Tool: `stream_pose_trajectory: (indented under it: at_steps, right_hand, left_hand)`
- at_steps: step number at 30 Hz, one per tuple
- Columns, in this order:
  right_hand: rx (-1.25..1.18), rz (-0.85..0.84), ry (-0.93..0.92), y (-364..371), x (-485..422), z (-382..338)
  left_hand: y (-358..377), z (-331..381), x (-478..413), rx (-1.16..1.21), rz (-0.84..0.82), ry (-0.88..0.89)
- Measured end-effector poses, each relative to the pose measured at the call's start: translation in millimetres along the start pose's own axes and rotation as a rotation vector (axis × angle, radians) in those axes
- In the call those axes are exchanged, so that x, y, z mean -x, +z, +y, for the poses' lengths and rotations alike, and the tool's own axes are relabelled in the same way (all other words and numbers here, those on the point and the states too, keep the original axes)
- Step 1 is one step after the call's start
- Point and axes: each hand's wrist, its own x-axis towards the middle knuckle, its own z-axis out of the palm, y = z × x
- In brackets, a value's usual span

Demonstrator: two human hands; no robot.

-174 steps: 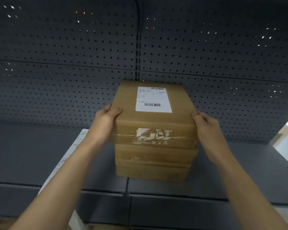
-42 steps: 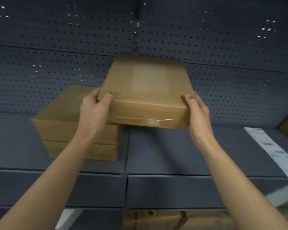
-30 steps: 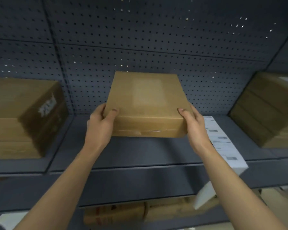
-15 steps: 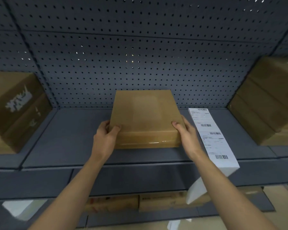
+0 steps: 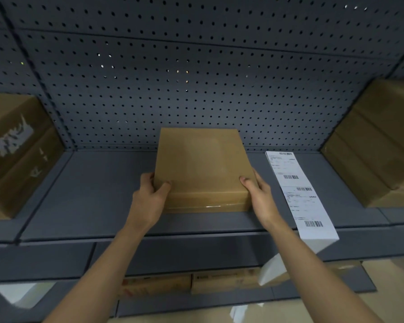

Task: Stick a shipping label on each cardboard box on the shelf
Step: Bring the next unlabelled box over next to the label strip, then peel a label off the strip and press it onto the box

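I have the left hand [image 5: 149, 199] and right hand [image 5: 259, 194] gripping the near corners of the flat cardboard box [image 5: 203, 169], thumbs on top, which sits mid-shelf [image 5: 103, 194], a strip of shipping labels [image 5: 299, 194] just beside its right edge, larger boxes at the left [image 5: 16, 155] and right [image 5: 378, 145] ends.

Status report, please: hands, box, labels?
Left hand and right hand grip flat box on shelf. Top bare, no label yet. Label strip lies right of it, within reach.
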Motion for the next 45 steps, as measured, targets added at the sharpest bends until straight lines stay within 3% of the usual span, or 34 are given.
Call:
stream_pose_trajectory:
  at_steps: [6,11,14,16,20,26,31,35,40,45]
  right_hand:
    - [0.019,-0.041,0.07,-6.2,0.0,-4.8]
    - [0.184,0.15,-0.009,-16.0,14.2,-13.3]
    - [0.273,0.273,-0.106,-34.4,25.8,-13.0]
    - [0.345,0.306,-0.169,-50.9,34.0,-10.6]
    - [0.534,0.299,-0.229,-91.3,47.1,-3.9]
    - [0.761,0.139,-0.233,-152.0,58.5,9.4]
    - [0.903,-0.096,-0.332,-191.2,62.3,26.8]
    - [0.969,-0.193,-0.462,-212.6,61.9,44.4]
    - [0.97,-0.264,-0.534,-222.4,58.4,53.4]
    - [0.893,-0.332,-0.556,-226.3,52.9,51.6]
  left_hand:
    - [-1.4,15.2,-0.5,-0.073,-0.035,-0.035]
    - [5.8,22.7,7.2,-0.221,0.201,0.371]
    - [19.2,29.8,15.4,-0.264,0.247,0.599]
    - [31.0,38.2,25.8,-0.249,0.221,0.661]
    - [67.1,52.2,49.5,-0.223,0.014,0.736]
    - [155.5,44.0,94.8,-0.289,-0.313,0.498]
    - [225.0,23.5,120.3,-0.369,-0.43,0.305]
    - [260.3,15.8,128.2,-0.347,-0.422,0.233]
    - [284.7,10.2,133.7,-0.3,-0.208,0.182]
    - [293.4,8.0,136.5,-0.147,-0.129,0.166]
